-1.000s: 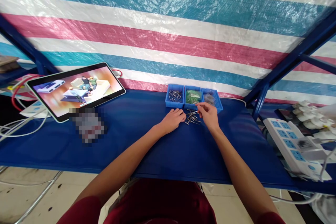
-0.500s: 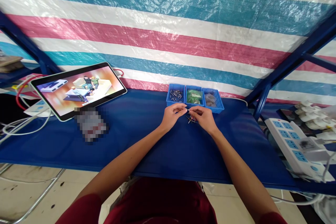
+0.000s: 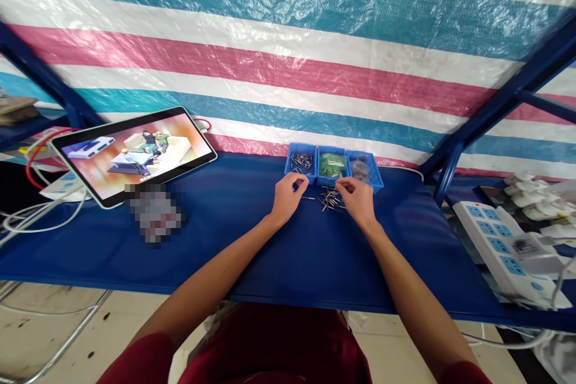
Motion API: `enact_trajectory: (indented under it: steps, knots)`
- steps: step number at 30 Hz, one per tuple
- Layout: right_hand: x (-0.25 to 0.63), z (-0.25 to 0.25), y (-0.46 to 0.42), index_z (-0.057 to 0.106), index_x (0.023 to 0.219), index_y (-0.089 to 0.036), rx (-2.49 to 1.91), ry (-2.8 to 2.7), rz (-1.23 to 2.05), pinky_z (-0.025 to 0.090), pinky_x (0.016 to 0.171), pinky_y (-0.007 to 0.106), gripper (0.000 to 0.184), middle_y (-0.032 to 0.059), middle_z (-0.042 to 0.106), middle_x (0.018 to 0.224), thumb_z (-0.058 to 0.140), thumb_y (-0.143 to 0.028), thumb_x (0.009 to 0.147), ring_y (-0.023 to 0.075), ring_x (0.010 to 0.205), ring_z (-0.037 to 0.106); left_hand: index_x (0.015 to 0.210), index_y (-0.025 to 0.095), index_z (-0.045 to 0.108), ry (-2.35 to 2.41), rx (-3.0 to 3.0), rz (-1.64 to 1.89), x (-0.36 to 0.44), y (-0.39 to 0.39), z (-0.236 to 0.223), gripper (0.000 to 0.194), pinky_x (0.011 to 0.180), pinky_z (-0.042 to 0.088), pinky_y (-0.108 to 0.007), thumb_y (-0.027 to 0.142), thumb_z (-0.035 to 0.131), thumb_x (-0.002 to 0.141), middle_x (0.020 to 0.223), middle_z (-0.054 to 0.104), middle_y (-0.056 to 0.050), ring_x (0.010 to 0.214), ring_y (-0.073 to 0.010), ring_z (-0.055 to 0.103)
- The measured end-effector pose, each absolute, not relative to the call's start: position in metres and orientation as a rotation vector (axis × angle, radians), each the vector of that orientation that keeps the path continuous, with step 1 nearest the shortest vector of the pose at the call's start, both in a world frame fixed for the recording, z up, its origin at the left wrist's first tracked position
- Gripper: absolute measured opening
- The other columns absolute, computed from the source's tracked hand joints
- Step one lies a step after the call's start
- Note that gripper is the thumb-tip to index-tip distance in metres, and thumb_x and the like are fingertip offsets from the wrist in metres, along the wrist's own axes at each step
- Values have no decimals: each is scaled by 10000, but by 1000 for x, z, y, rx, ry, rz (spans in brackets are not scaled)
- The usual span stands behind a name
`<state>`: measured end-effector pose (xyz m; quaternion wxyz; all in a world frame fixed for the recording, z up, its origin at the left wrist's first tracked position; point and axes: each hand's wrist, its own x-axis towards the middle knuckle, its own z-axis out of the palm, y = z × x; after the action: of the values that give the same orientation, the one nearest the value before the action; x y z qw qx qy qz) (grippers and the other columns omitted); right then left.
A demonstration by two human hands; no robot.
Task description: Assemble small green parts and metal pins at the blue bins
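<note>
Far left, on the blue bench (image 3: 180, 264): the tablet (image 3: 139, 153) stands tilted, its screen lit with cartoon figures. Just below its lower edge lies a pixelated item (image 3: 156, 215); its identity cannot be read.

Your left hand (image 3: 287, 199) is next, in front of the left blue bin (image 3: 288, 163), which contains thin metal pieces. Its thumb and forefinger are curled toward each other, tips close; whether anything is pinched there cannot be told. One thin metal piece (image 3: 308, 198) lies just beside this hand, apart from the pile.

Between your hands: the loose pile of metal pieces (image 3: 330, 199), lying crosswise on the bench in front of the middle blue bin (image 3: 332, 149). That bin has green material and pale pieces inside.

Your right hand (image 3: 359, 199) is at the pile's right edge, thumb and fingertips drawn together; any grasped piece is too small to confirm. Behind it, the right blue bin (image 3: 377, 174) holds translucent material.

Far right, well apart from your hands: a white power strip (image 3: 495, 246) with blue sockets.
</note>
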<state>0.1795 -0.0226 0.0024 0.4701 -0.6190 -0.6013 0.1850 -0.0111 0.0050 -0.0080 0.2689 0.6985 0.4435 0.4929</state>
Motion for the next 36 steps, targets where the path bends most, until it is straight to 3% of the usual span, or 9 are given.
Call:
enact_trajectory:
  steps: [4, 8, 12, 18, 22, 26, 29, 36]
  knots:
    - [178, 2, -23, 697, 722, -198, -1539, -1615, 388, 447, 617, 309, 160, 35, 702, 685, 582, -298, 770, 175, 558, 581, 796, 183, 665, 1078, 2157, 960, -25, 15, -6, 86, 724, 434, -281, 239, 607, 825, 793, 651, -26, 714, -165, 579]
    - [173, -1, -24, 700, 735, -205, -1570, -1700, 430, 434, 612, 300, 160, 27, 695, 684, 569, -286, 776, 169, 555, 573, 795, 178, 642, 1211, 2464, 685, -29, 19, -13, 87, 748, 409, -307, 254, 686, 793, 871, 625, -55, 838, -219, 568]
    - [172, -3, -24, 707, 758, -200, -1561, -1727, 411, 438, 626, 299, 177, 32, 693, 705, 556, -284, 797, 164, 569, 569, 792, 159, 603, 1232, 2656, 509, -22, 16, -22, 113, 743, 397, -310, 205, 564, 888, 851, 606, -75, 832, -218, 552]
    - [171, -1, -26, 724, 818, -198, -1333, -1838, 469, 451, 648, 301, 200, 52, 694, 767, 584, -342, 821, 166, 626, 573, 867, 174, 606, 1078, 2359, 848, -11, 5, -16, 171, 723, 423, -278, 244, 471, 944, 769, 625, -23, 734, -165, 569]
    - [171, 0, -25, 707, 772, -186, -1289, -1604, 724, 446, 567, 290, 245, 46, 684, 717, 625, -416, 793, 156, 563, 560, 854, 161, 664, 942, 1802, 1197, -2, -1, -12, 178, 730, 482, -271, 334, 625, 844, 805, 682, -24, 737, -151, 624]
    - [170, 0, -24, 690, 737, -170, -1256, -1378, 1004, 376, 441, 260, 350, 26, 638, 614, 678, -520, 715, 120, 446, 478, 868, 142, 708, 851, 1487, 1281, 6, -3, -14, 258, 759, 522, -307, 362, 731, 735, 840, 715, -57, 784, -182, 665]
    - [168, 1, -24, 701, 716, -160, -1294, -1376, 997, 366, 433, 255, 362, 27, 634, 599, 681, -521, 698, 110, 431, 459, 830, 143, 706, 899, 1522, 1325, 6, -4, -15, 222, 748, 522, -297, 359, 690, 781, 867, 718, -66, 813, -189, 665]
    - [171, 4, -24, 724, 776, -162, -1400, -1370, 797, 381, 484, 259, 306, 10, 624, 614, 550, -413, 792, 115, 452, 473, 1012, 173, 670, 937, 2166, 1148, 1, -7, -17, 295, 848, 477, -301, 338, 430, 974, 921, 694, -63, 854, -173, 627]
